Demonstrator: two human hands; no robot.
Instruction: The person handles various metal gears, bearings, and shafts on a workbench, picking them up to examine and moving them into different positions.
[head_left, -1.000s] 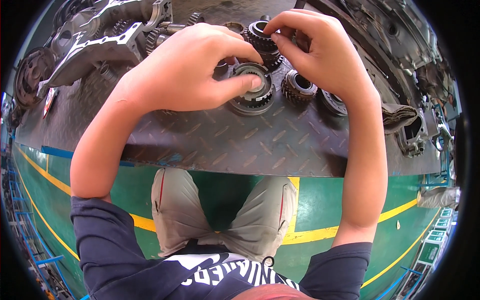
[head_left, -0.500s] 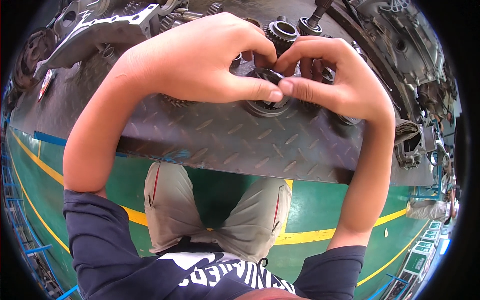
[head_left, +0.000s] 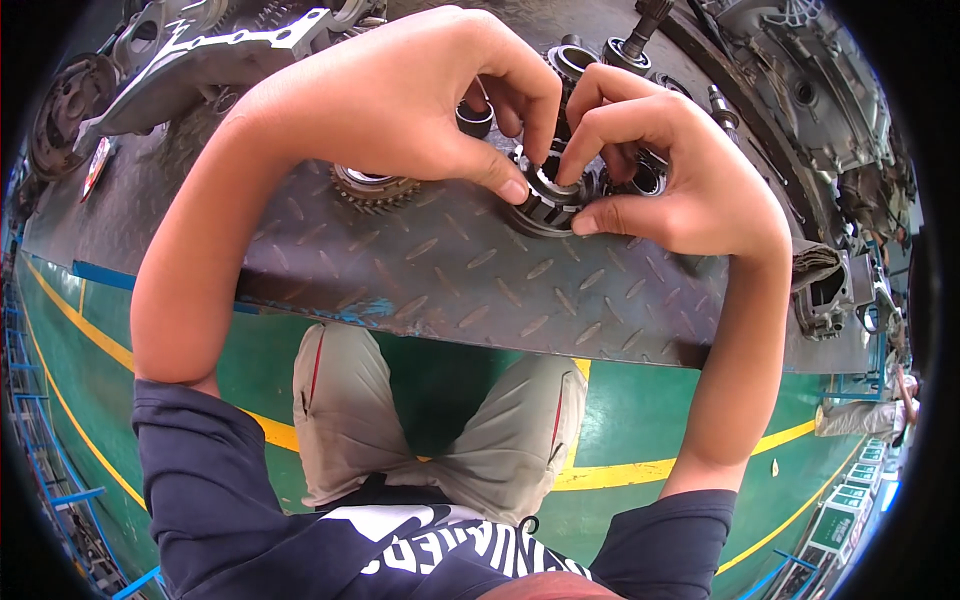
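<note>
Your patterned steel bench [head_left: 450,275] spans the upper half of the frame. A big grey casing [head_left: 805,90] fills the upper right, and a pale casting [head_left: 285,38] stands at the upper left. Your left hand [head_left: 425,115] arches in from the left and your right hand [head_left: 680,185] from the right, nearly meeting just right of top centre. A toothed gear [head_left: 375,192] lies on the bench below your left palm, apart from your fingers. The slotted gear hub [head_left: 550,210] sits right of top centre, between your two sets of fingertips, so neither hand is clearly nearer. It is squat and round, with no long side to favour; its bore opens upward, its axis roughly upright. Your left thumb and index finger are drawn in narrow, holding its left and far rim; your right thumb and index finger pinch its right side, the thumb lower, toward you.
</note>
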